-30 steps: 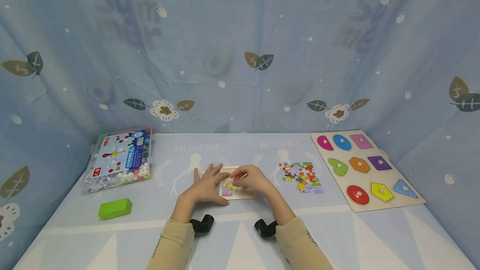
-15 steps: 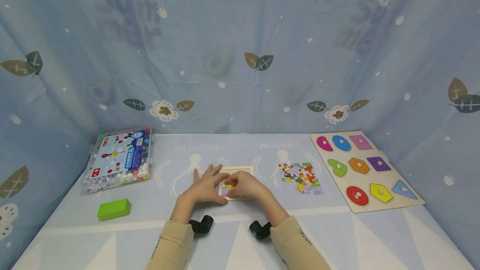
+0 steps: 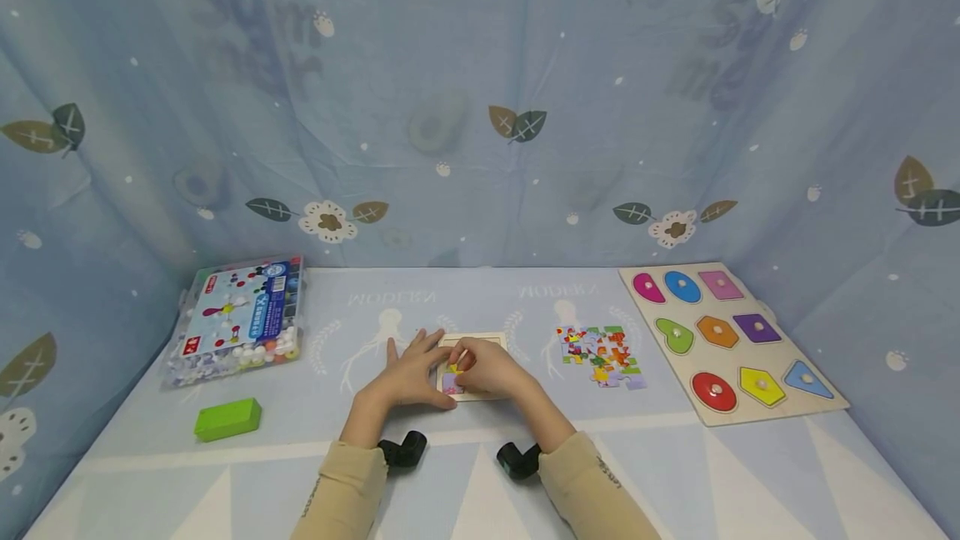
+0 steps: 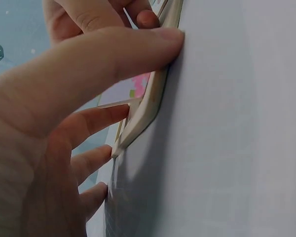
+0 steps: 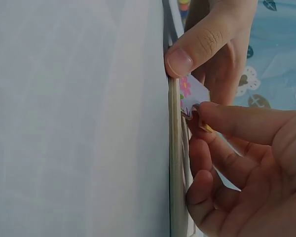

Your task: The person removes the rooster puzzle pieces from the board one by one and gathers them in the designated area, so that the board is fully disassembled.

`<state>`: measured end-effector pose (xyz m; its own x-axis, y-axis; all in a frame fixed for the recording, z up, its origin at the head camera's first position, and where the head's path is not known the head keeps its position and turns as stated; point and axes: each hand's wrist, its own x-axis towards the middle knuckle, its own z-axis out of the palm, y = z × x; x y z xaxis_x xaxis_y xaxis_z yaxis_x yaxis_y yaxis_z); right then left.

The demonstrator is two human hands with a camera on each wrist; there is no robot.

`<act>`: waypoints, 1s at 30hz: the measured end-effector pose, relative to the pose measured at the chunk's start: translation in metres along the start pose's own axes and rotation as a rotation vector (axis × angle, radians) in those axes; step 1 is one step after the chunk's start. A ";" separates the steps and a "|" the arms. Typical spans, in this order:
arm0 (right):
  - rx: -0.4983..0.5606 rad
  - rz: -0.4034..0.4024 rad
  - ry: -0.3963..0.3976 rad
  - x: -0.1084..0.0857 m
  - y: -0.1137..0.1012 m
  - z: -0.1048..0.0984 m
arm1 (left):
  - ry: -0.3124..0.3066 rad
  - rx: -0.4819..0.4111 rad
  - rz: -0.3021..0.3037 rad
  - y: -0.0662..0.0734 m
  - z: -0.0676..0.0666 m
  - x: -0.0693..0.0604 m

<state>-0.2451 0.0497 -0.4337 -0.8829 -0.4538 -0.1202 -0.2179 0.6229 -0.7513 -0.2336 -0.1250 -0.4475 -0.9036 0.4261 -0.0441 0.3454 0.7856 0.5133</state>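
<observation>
A small wooden puzzle tray [image 3: 480, 337] lies between the hands in the head view. My left hand [image 3: 410, 375] rests at its left side with fingers spread; the thumb [image 4: 148, 47] touches the near edge and other fingertips touch the left corner. A lilac puzzle section with pink flowers [image 5: 191, 90] sits in the tray's near left corner. My right hand [image 3: 489, 367] pinches a small jigsaw piece [image 5: 207, 128] against that section. Its fingers hide most of the piece, and a yellow edge shows. The right hand also covers part of the tray.
Loose jigsaw pieces [image 3: 602, 354] lie in a cluster right of the tray. Farther right is a wooden shape board [image 3: 701, 377] with knobbed shapes. A clear plastic box of beads [image 3: 240, 307] and a green block [image 3: 228, 419] are on the left. A patterned curtain hangs behind.
My right hand has moved slightly left and toward me over the tray, bringing its fingertips to the section in the corner. The left hand has stayed in place.
</observation>
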 end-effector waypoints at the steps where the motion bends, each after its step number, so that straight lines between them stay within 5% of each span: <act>1: 0.014 -0.003 -0.002 0.000 0.001 0.000 | -0.001 0.000 0.000 0.000 0.000 0.000; 15: 0.258 0.016 0.077 -0.014 0.016 -0.029 | 0.001 0.053 -0.014 -0.001 0.001 -0.002; 30: 0.300 0.147 0.247 -0.047 0.061 -0.077 | 0.005 0.027 0.002 0.003 -0.001 -0.001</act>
<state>-0.2492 0.1578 -0.4235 -0.9767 -0.1847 -0.1089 0.0169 0.4399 -0.8979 -0.2319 -0.1236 -0.4449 -0.9041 0.4255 -0.0388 0.3538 0.7965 0.4903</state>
